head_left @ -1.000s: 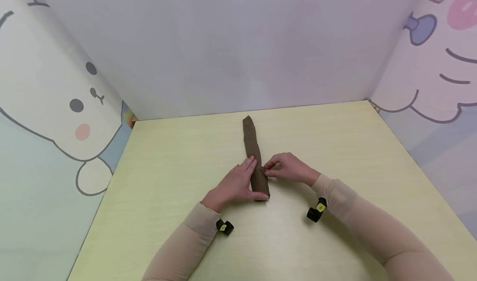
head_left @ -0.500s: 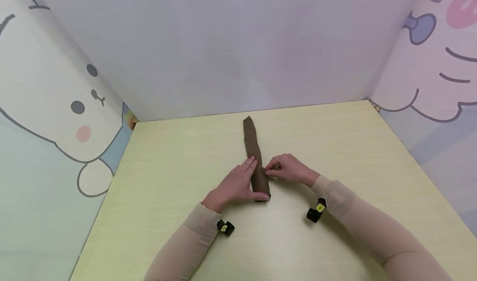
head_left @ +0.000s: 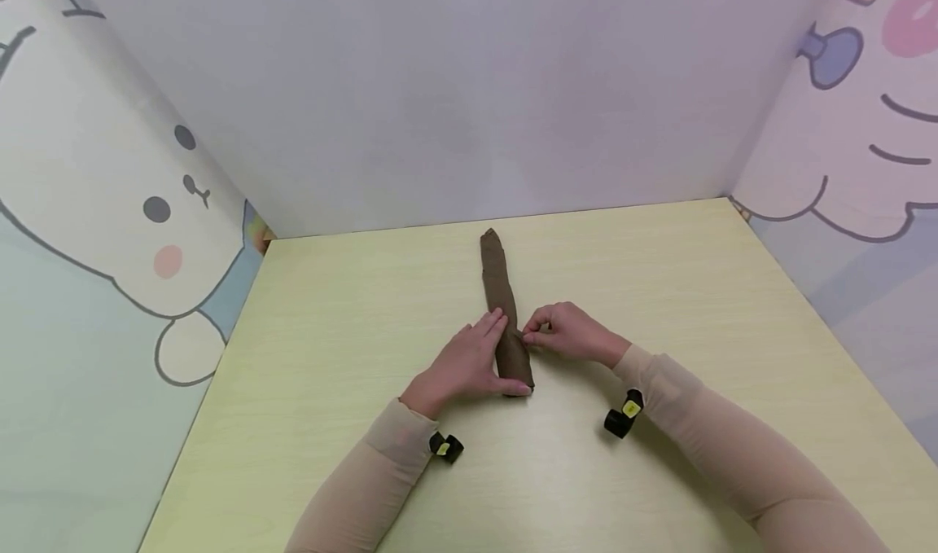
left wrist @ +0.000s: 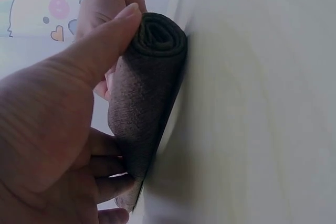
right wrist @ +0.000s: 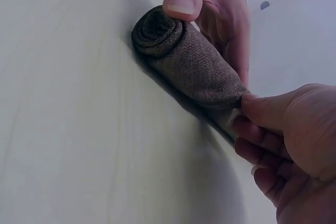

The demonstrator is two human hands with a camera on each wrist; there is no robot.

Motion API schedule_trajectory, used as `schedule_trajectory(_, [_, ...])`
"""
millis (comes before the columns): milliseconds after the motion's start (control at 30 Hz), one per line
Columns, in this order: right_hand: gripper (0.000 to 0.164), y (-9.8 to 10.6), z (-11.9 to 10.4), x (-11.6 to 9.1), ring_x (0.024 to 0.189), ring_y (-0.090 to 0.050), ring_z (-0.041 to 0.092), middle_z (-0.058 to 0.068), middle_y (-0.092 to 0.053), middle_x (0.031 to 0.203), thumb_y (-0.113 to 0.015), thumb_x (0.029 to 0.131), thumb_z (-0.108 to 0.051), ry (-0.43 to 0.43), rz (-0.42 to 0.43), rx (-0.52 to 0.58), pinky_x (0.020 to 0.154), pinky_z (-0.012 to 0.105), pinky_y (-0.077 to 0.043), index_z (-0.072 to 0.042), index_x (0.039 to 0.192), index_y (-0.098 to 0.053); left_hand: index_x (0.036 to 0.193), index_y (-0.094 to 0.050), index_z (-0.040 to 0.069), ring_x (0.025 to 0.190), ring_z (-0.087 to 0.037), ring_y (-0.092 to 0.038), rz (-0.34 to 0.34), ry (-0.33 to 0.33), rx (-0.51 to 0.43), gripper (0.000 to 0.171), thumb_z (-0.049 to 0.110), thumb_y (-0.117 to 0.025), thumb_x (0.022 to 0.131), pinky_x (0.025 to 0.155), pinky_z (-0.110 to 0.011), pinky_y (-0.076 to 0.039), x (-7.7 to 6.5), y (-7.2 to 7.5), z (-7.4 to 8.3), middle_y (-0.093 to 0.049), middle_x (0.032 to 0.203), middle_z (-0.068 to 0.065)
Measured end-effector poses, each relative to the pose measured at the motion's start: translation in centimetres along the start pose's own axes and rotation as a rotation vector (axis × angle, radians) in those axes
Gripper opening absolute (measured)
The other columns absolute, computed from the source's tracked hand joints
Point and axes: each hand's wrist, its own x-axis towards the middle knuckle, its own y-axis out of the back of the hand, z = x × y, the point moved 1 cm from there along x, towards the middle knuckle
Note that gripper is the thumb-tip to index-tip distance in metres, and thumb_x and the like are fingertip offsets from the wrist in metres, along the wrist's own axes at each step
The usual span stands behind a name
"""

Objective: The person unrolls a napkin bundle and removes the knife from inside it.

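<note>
1. Head view, middle of the pale table (head_left: pixel 352 309): brown cloth roll (head_left: pixel 500 288), lying lengthwise from just before 12 o'clock to nearly 6, spiral end nearest.
2. Left hand (head_left: pixel 465 366), at the roll's 7 to 8 o'clock: spread, not clenched, resting thumb at the near end and fingertips farther along; curl of the lower fingers hard to judge in the dim left wrist view.
3. Right hand (head_left: pixel 572 331), at the roll's 4 o'clock: pinching the cloth's edge between thumb and forefinger.
4. Arms: reaching in from 7 and 4 o'clock, left fingers aimed toward 1, right toward 9.
</note>
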Motion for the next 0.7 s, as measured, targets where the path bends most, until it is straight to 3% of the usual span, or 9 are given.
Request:
schedule_trajectory(333, [0.009, 1.3, -1.7, 0.5, 0.070, -0.055, 0.012, -0.009, -0.068, 0.083, -0.066, 0.092, -0.017, 0.005, -0.052, -0.054, 0.061, 0.025, -0.046, -0.012, 0.091, -0.074, 0.152, -0.025, 0.002, 0.145, -0.020, -0.020, -0.026, 0.015, 0.032, 0.118, 0.079, -0.062, 0.070, 0.111, -0.046, -0.027, 0.0, 0.6, 0.6, -0.021, 0.158, -0.012])
schedule_trajectory(567, [0.010, 2.1, -2.5, 0.8, 0.075, -0.056, 0.008, -0.009, -0.068, 0.083, -0.066, 0.092, -0.016, 0.022, -0.059, -0.094, 0.068, 0.027, -0.048, -0.013, 0.089, -0.075, 0.151, -0.026, 0.002, 0.144, -0.021, -0.021, -0.025, 0.019, 0.048, 0.117, 0.078, -0.062, 0.070, 0.111, -0.046, -0.027, 0.0, 0.6, 0.7, -0.022, 0.158, -0.012])
schedule_trajectory(700, [0.009, 2.1, -2.4, 0.5, 0.080, -0.057, 0.009, -0.011, -0.068, 0.086, -0.066, 0.092, -0.018, -0.025, -0.071, -0.067, 0.072, 0.028, -0.048, -0.015, 0.092, -0.075, 0.151, -0.027, 0.002, 0.144, -0.022, -0.021, -0.022, 0.017, 0.045, 0.117, 0.078, -0.062, 0.070, 0.111, -0.046, -0.027, 0.0, 0.7, 0.6, -0.022, 0.158, -0.012])
